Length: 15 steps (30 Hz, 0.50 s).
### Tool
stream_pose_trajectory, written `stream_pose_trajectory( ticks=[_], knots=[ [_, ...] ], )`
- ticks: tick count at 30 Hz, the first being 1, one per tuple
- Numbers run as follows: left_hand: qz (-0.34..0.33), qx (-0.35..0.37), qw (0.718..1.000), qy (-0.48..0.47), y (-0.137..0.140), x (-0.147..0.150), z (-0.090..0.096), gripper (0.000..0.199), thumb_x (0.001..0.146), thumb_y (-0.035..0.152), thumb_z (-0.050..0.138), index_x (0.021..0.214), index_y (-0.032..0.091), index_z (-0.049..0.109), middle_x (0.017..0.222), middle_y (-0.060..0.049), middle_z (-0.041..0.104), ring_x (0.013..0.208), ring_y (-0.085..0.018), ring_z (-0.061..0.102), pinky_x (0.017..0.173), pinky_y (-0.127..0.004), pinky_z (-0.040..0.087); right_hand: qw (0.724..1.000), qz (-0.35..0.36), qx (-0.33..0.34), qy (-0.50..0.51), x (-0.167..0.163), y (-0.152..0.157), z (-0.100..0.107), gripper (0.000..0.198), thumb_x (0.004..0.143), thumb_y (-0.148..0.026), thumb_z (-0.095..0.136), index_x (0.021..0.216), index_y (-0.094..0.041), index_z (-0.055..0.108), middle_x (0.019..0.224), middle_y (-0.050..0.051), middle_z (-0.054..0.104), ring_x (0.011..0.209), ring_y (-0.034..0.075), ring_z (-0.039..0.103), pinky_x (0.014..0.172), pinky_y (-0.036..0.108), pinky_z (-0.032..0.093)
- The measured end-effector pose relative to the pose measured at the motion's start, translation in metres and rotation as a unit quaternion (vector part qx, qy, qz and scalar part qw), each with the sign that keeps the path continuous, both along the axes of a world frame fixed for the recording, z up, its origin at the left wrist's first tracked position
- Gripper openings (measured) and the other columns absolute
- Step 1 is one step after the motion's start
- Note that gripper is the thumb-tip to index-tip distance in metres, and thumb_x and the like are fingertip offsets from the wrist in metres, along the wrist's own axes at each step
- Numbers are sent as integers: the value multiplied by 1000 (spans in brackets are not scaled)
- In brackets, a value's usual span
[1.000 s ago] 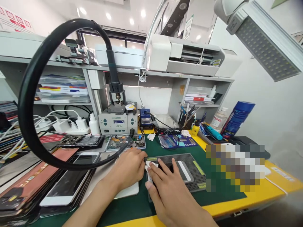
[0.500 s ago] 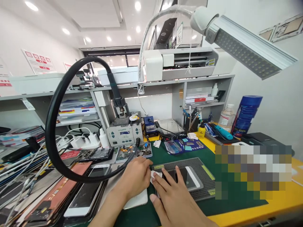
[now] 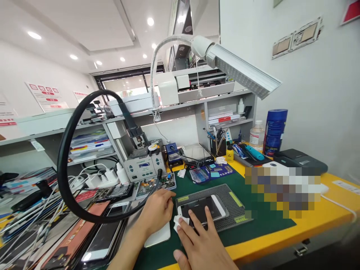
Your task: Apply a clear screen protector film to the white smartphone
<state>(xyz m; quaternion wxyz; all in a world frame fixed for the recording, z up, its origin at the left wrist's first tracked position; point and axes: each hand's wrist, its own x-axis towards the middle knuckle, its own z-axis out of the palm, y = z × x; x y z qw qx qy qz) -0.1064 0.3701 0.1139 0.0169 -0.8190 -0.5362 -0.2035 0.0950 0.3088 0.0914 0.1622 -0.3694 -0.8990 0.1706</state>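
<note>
A white-framed phone (image 3: 215, 206) with a dark screen lies on a grey textured mat (image 3: 232, 208). My right hand (image 3: 202, 236) reaches over its near left part with fingers spread. Under two of its fingertips is a crumpled white tissue (image 3: 180, 222), at the phone's lower left corner. Just left of the phone, my left hand (image 3: 159, 210) is closed with curled fingers; what they hold, if anything, is hidden. Below that hand lies a flat pale panel (image 3: 159, 237), partly covered by my wrist.
Stacked phone screens and parts (image 3: 98, 240) crowd the left. A thick black hose (image 3: 60, 165) loops above them. Behind are a grey control station (image 3: 143, 167), a parts tray (image 3: 170, 182) and a tool holder (image 3: 218, 146). A yellow bottle (image 3: 230, 153) stands back right; a lamp (image 3: 242, 71) hangs overhead.
My right hand and the tissue have shifted toward me, baring more of the phone's left end. The left hand stays curled beside it. The view has swung to the right.
</note>
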Motion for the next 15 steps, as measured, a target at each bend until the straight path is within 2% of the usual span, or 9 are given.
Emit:
stream_pose_trajectory(
  ticks=[5, 10, 15],
  knots=[
    [-1, 15, 1000, -17, 0, 1, -1, 34, 93, 14, 44, 105, 20, 76, 103, -9, 79, 95, -24, 75, 86, -36, 59, 1000, 7, 4, 0, 5, -2, 4, 56, 108, -49, 34, 146, -17, 61, 153, 11, 52, 144, 51, 40, 113, 85, 11],
    [-2, 30, 999, -40, 0, 2, -3, 33, 93, 17, 45, 101, 21, 76, 102, -7, 80, 94, -23, 76, 83, -34, 61, 1000, 15, -9, -12, 14, -5, 8, 58, 109, -46, 29, 148, -14, 58, 155, 12, 51, 147, 49, 35, 114, 84, 8],
    [-6, 45, 997, -58, -2, -2, -7, 32, 93, 21, 45, 102, 21, 76, 100, -7, 81, 91, -22, 77, 73, -31, 63, 1000, 3, 9, 4, 27, -8, 9, 58, 109, -46, 30, 145, -14, 61, 153, 13, 52, 145, 50, 39, 114, 84, 9]
  ],
)
